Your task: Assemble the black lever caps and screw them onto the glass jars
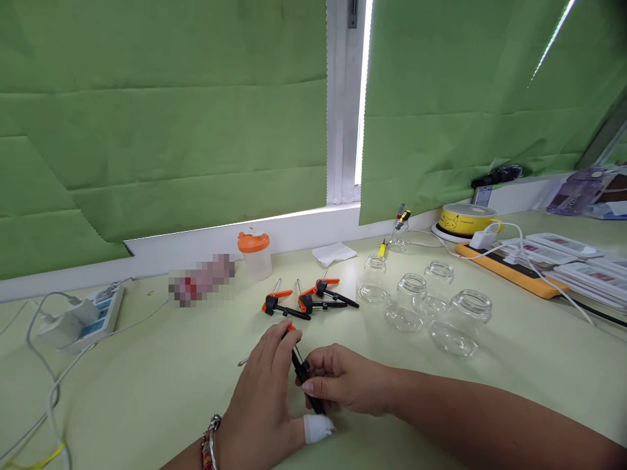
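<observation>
A left hand (264,391) with a bandaged thumb holds the orange end of a black pump (301,369) over a pale table (147,391), the right hand (340,382) pinching its tube, three similar pumps (324,305) lying just beyond.

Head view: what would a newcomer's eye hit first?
Probably the green blinds across the background. Next, at bottom centre, the left hand, its thumb wrapped in white, and the right hand, both at a black-and-orange tool. Four clear jars stand beyond, to the right.
</observation>
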`<state>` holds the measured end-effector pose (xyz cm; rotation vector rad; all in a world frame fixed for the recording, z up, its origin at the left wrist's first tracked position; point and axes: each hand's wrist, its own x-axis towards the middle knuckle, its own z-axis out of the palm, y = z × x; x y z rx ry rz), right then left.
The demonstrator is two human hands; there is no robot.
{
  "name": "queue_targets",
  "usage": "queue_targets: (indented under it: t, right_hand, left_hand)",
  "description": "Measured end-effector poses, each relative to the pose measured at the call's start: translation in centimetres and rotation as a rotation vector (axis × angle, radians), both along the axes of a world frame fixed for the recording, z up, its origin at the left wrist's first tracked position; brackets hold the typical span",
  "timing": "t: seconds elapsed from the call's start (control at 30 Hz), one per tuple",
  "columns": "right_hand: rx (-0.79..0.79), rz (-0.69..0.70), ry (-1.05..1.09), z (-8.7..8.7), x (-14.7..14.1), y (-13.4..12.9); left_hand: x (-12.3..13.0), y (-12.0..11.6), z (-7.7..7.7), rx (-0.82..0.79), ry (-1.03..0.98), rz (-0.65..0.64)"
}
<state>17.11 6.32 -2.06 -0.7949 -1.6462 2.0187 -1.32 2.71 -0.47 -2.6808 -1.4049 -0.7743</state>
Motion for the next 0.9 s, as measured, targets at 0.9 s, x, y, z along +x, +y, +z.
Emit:
queue_targets:
  t: [0.9]
  right_hand:
    - [0.964,-0.048,-0.447,0.7,0.5,0.7]
  left_hand:
    - [-0.9,0.7,1.6,-0.065,0.165,-0.033]
